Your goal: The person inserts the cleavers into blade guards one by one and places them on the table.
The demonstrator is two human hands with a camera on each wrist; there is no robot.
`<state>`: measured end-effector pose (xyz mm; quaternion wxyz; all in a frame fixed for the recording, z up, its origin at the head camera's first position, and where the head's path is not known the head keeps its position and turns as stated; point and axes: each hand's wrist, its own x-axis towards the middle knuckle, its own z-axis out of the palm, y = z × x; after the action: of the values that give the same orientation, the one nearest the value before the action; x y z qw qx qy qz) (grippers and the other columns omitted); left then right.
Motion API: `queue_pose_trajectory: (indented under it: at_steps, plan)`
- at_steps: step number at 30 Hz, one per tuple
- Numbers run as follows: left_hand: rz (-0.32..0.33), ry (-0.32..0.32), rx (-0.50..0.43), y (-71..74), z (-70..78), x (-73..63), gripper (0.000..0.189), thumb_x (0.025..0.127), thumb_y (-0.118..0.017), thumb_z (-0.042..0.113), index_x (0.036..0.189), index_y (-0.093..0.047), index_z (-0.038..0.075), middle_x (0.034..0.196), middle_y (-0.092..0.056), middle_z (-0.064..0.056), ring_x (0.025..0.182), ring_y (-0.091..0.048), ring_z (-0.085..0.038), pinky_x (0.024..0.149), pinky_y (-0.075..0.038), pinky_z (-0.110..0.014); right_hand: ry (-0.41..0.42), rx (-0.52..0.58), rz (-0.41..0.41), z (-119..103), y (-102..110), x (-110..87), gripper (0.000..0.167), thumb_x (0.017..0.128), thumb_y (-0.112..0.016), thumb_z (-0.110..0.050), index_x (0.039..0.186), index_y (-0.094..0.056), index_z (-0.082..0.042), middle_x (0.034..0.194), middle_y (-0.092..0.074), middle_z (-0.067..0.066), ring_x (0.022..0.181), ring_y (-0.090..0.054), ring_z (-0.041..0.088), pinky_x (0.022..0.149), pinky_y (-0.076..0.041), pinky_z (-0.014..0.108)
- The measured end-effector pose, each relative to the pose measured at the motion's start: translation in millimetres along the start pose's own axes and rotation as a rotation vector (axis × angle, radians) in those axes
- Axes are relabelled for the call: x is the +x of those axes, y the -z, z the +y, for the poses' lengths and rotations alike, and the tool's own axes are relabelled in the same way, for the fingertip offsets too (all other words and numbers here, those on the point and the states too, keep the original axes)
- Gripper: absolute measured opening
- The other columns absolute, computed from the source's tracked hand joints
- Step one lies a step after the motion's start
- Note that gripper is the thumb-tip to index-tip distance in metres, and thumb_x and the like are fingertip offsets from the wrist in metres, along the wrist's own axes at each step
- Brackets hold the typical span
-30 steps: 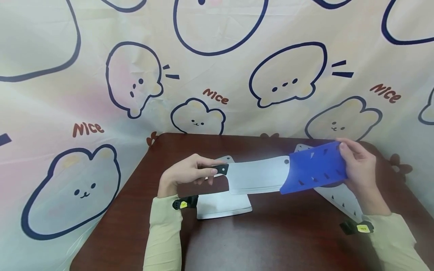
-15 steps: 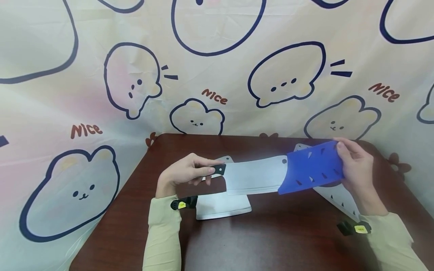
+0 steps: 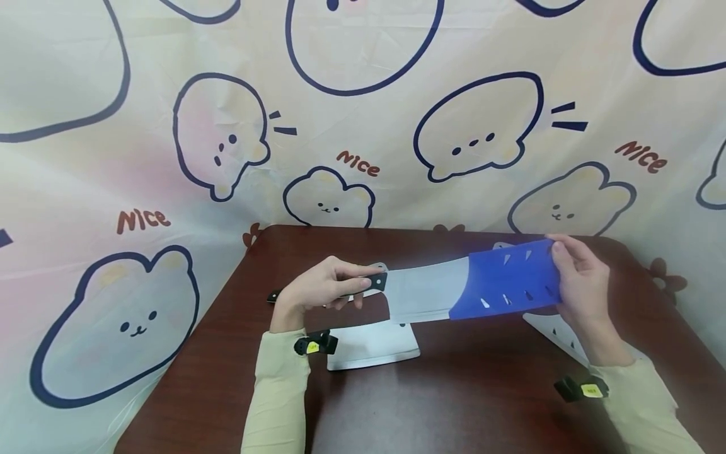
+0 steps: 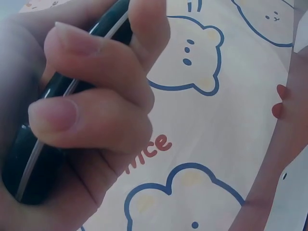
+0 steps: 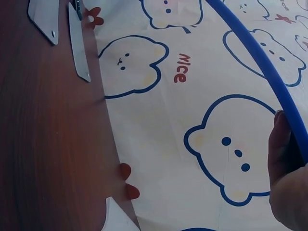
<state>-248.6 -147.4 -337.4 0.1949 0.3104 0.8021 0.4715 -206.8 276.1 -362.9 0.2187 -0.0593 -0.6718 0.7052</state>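
My left hand (image 3: 326, 287) grips the black handle (image 3: 378, 282) of a cleaver, its fingers curled round it in the left wrist view. The broad steel blade (image 3: 425, 290) points right above the table, its far end covered by a blue blade sheath (image 3: 505, 277) with triangular cutouts. At the sheath's right end, my right hand (image 3: 584, 290) pinches it, thumb on the near face. A second cleaver blade (image 3: 371, 347) lies flat below, its handle hidden by the left wrist. Behind the left hand lies another knife, with its black handle end (image 3: 274, 296) showing.
A white sheath (image 3: 553, 334) with similar cutouts lies on the dark wooden table (image 3: 454, 384), partly hidden by the right hand and the blue sheath. A patterned cloth (image 3: 391, 126) hangs behind the table's far edge. Two blades (image 5: 79, 48) show in the right wrist view.
The blue sheath has moved left over the blade, and the hole near the blade's tip is now covered. My left hand has shifted slightly right, uncovering the knife handle behind it.
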Motion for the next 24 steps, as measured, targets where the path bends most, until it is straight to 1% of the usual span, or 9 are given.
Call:
queue_pose_trajectory:
  at_steps: [3,6,7,9,10,14,16,18,24]
  plan:
    - [0.015,0.013,0.005,-1.2,2.3,-2.1,0.035,0.097,-0.061,0.023,0.132,-0.063,0.023,0.076,-0.068,-0.02,0.047,-0.046,-0.017,0.043,-0.037,-0.024,-0.002,-0.018,-0.009,-1.3,0.0,-2.0,0.044,0.097,-0.058,-0.033,0.134,-0.059,-0.009,0.119,-0.061,-0.008,0.109,-0.055,0.011,0.1,-0.047,0.035]
    - [0.026,0.016,0.017,-2.4,6.6,-4.5,0.035,0.097,-0.062,0.024,0.132,-0.063,0.024,0.075,-0.068,-0.015,0.048,-0.046,-0.017,0.043,-0.038,-0.024,0.014,-0.041,-0.015,-1.5,0.8,-3.6,0.045,0.098,-0.057,-0.033,0.135,-0.058,-0.009,0.121,-0.06,-0.008,0.109,-0.055,0.011,0.103,-0.045,0.035]
    - [0.029,0.017,0.023,-2.8,8.1,-5.3,0.035,0.097,-0.062,0.025,0.132,-0.063,0.025,0.074,-0.068,-0.014,0.048,-0.047,-0.017,0.044,-0.038,-0.024,0.021,-0.044,-0.018,-1.2,1.4,-4.2,0.044,0.098,-0.057,-0.033,0.135,-0.058,-0.009,0.12,-0.06,-0.008,0.108,-0.056,0.011,0.1,-0.048,0.031]
    - [0.034,0.021,0.032,-3.3,11.7,-7.4,0.035,0.097,-0.062,0.026,0.132,-0.063,0.026,0.074,-0.068,-0.012,0.048,-0.047,-0.016,0.044,-0.038,-0.024,0.03,-0.046,-0.028,-1.2,2.7,-5.4,0.043,0.098,-0.057,-0.032,0.135,-0.058,-0.01,0.122,-0.06,-0.007,0.107,-0.056,0.011,0.098,-0.051,0.029]
    - [0.034,0.019,0.037,-3.3,13.7,-8.8,0.035,0.097,-0.062,0.027,0.132,-0.063,0.027,0.075,-0.069,-0.013,0.049,-0.047,-0.017,0.044,-0.038,-0.024,0.033,-0.04,-0.031,-1.2,3.1,-5.7,0.043,0.098,-0.057,-0.031,0.135,-0.058,-0.01,0.122,-0.06,-0.006,0.107,-0.056,0.012,0.089,-0.052,0.021]
    - [0.036,0.01,0.06,-2.6,20.9,-15.0,0.035,0.097,-0.062,0.027,0.132,-0.062,0.029,0.075,-0.069,-0.013,0.049,-0.048,-0.018,0.044,-0.039,-0.025,0.046,-0.027,-0.045,-3.7,4.4,-7.6,0.041,0.098,-0.056,-0.03,0.135,-0.058,-0.011,0.123,-0.058,-0.006,0.106,-0.057,0.012,0.083,-0.055,0.021]
    - [0.04,-0.001,0.07,-2.0,22.7,-16.5,0.035,0.097,-0.061,0.027,0.132,-0.062,0.029,0.074,-0.069,-0.012,0.048,-0.048,-0.019,0.044,-0.039,-0.025,0.057,-0.023,-0.041,-5.8,4.3,-8.1,0.04,0.098,-0.056,-0.03,0.134,-0.059,-0.011,0.122,-0.057,-0.006,0.105,-0.057,0.012,0.071,-0.052,0.011]
    - [0.039,-0.007,0.069,-1.7,22.9,-16.6,0.035,0.097,-0.061,0.026,0.132,-0.062,0.028,0.073,-0.068,-0.01,0.048,-0.048,-0.019,0.043,-0.039,-0.025,0.064,-0.021,-0.035,-8.0,4.3,-8.9,0.039,0.098,-0.056,-0.03,0.133,-0.059,-0.011,0.12,-0.057,-0.006,0.103,-0.058,0.012,0.069,-0.052,0.011]
    - [0.023,-0.013,0.048,-3.3,19.7,-16.1,0.036,0.098,-0.061,0.024,0.134,-0.062,0.022,0.074,-0.068,-0.014,0.048,-0.047,-0.017,0.043,-0.038,-0.025,0.073,-0.02,-0.04,-10.4,5.0,-11.1,0.039,0.099,-0.057,-0.028,0.133,-0.059,-0.01,0.119,-0.058,-0.006,0.099,-0.059,0.01,0.067,-0.053,0.011]
